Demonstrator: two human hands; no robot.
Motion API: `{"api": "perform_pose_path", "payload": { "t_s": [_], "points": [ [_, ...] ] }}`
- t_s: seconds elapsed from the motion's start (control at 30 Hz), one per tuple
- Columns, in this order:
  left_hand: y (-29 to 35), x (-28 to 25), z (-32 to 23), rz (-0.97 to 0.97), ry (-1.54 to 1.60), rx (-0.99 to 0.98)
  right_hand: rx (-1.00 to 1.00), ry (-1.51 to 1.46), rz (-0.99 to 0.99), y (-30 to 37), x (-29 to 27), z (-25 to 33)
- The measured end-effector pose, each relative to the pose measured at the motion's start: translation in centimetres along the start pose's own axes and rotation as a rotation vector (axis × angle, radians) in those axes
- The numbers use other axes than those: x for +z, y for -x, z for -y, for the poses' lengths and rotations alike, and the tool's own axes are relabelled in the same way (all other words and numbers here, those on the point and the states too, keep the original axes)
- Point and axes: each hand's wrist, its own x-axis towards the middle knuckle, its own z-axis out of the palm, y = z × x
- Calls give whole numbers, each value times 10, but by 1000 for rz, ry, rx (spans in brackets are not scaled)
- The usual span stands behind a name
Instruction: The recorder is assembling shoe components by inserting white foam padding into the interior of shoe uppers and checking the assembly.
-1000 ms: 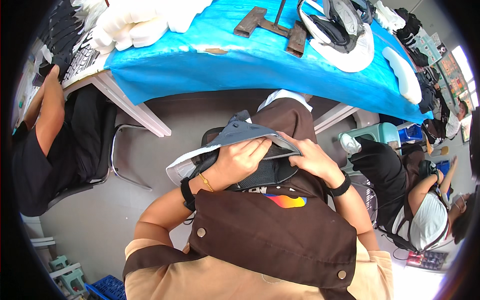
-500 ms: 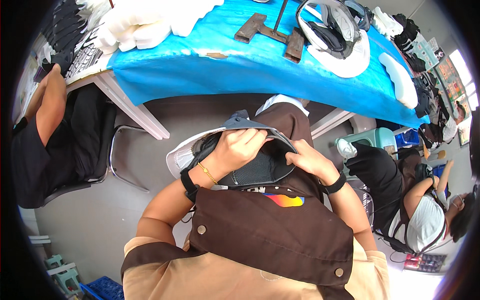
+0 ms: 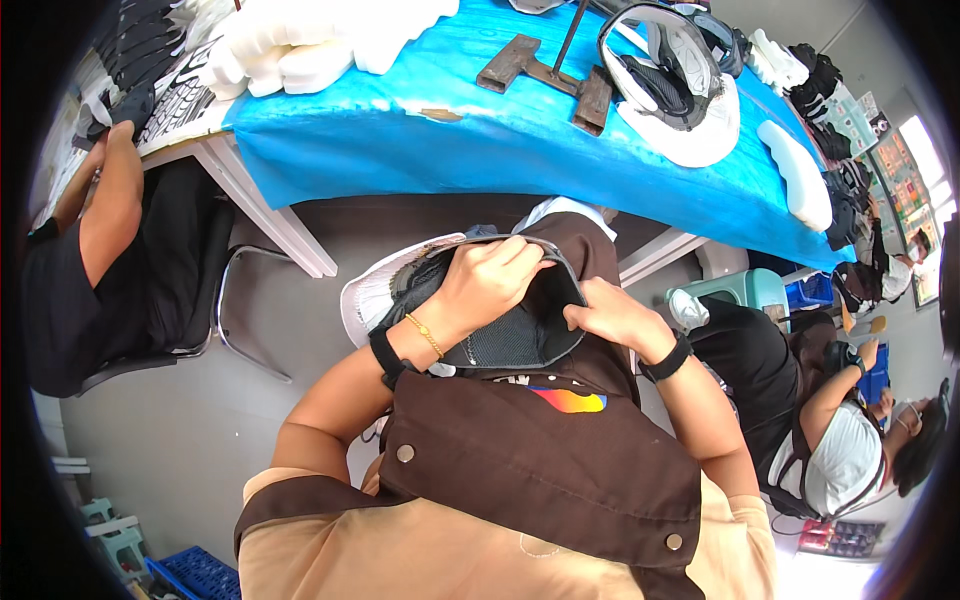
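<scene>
A hollow grey-black fabric piece [image 3: 500, 345] with a mesh lining sits over my lap, its opening facing up. A white, ridged, curved part [image 3: 368, 300] sticks out at its left end. I cannot tell whether it is a cap or a shoe upper. My left hand [image 3: 490, 280] reaches across the opening, fingers curled and pinching near the far rim; its fingertips are partly hidden. My right hand [image 3: 615, 318] grips the right rim, with the thumb at the opening and the other fingers hidden behind the edge.
Ahead stands a table with a blue cover [image 3: 400, 150]. On it lie white moulded pieces [image 3: 290, 55], a rusty metal stand [image 3: 550, 80], a similar grey-white piece [image 3: 690, 120] and a curved white piece [image 3: 797, 178]. People sit at left [image 3: 120, 270] and right [image 3: 840, 450].
My left hand has shifted slightly right along the rim. The fabric piece has tilted, and its raised far edge now sits lower. My right hand keeps its hold on the right rim.
</scene>
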Motion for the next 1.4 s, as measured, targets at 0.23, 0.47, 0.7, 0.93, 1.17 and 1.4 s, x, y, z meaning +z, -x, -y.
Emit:
{"api": "perform_pose_path", "payload": {
  "t_s": [0.23, 0.47, 0.7, 0.93, 1.17, 1.4],
  "points": [
    [7, 6, -4, -8, -155, -2, -97, -46, 62, -16, 2, -17],
    [18, 8, 4, -28, -144, 34, -146, -133, 49, -23, 1, -23],
    [8, 4, 4, -92, -44, -55, -138, -124, 50, -27, 6, -31],
    [-4, 3, 13, 48, -26, -15, -125, 15, 42, -13, -7, -12],
    [-13, 6, 13, 17, 67, -44, -1, 130, -106, -27, -30, -8],
    [-8, 7, 18, 90, 91, -176, -110, 48, -21, -46, -20, -6]
  ]
}}
